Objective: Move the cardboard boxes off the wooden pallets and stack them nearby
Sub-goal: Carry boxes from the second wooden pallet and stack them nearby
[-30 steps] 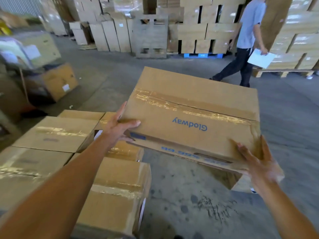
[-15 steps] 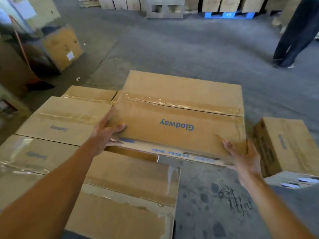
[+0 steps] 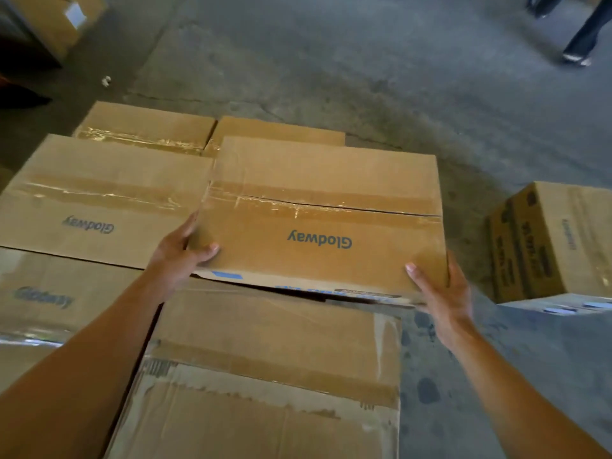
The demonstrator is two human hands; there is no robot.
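Hard to read first: the boxes cover whatever the stack stands on. The underside of the carried box (image 3: 324, 220) is out of sight, so I can't tell if its far end sits on the far R box (image 3: 281, 129) at 12 o'clock or hangs just over it. Its near edge is clear of the torn-tape box (image 3: 271, 376) at 6 o'clock, w/ a dark gap btw them. Blue print on its near side is cut off & unreadable; the top reads "Glodway", upside down.

L hand (image 3: 180, 256) grips the near L corner: thumb flat on top, fingers (image 3: 188, 231) along the L side, tips hidden. R hand (image 3: 440, 289) grips the near R corner: thumb on top, fingers (image 3: 458, 279) wrapped round the R edge, mostly hidden. Both forearms run off frame.

Around: Glodway box (image 3: 99, 200) just beside at 9 o'clock, far L box (image 3: 145, 127) at 10–11, blurred film-wrapped box (image 3: 43, 299) at 8, cut by the edge. On the concrete floor (image 3: 364, 77) at 3 o'clock, apart, a tipped box (image 3: 556, 240), print too smeared to read, partly cut off. At 1 o'clock dark trouser legs (image 3: 583, 34), body out of frame. At 11 o'clock a labelled box (image 3: 56, 18), half cut off, w/ a pale scrap (image 3: 106, 81) nearby.
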